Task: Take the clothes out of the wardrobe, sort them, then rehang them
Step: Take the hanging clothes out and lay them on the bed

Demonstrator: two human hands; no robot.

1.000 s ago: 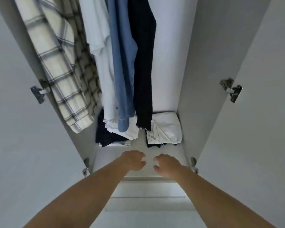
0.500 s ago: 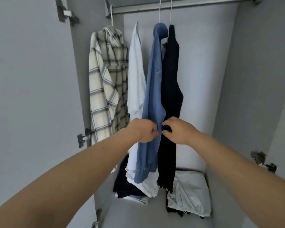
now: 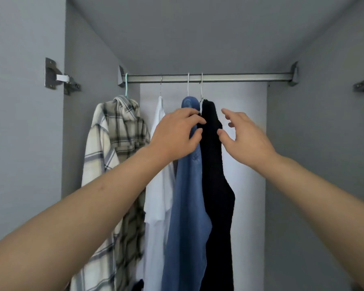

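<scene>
Your left hand (image 3: 178, 135) pinched the blue shirt (image 3: 187, 196) beside the black garment (image 3: 216, 185), both hanging on the rail (image 3: 240, 77). Right hand (image 3: 243, 137) was spread, holding nothing. Tugging cloth risked slipping it off the hanger.

Four garments hang from the metal rail (image 3: 240, 77): a plaid shirt (image 3: 114, 148), a white shirt (image 3: 158, 198), a blue shirt (image 3: 187, 206) and a black top (image 3: 216, 185). The left hand (image 3: 177, 133) touches the blue shirt's shoulder, fingers curled at the black top's edge. The right hand (image 3: 244, 137) hovers just beside the black top, fingers spread.
</scene>
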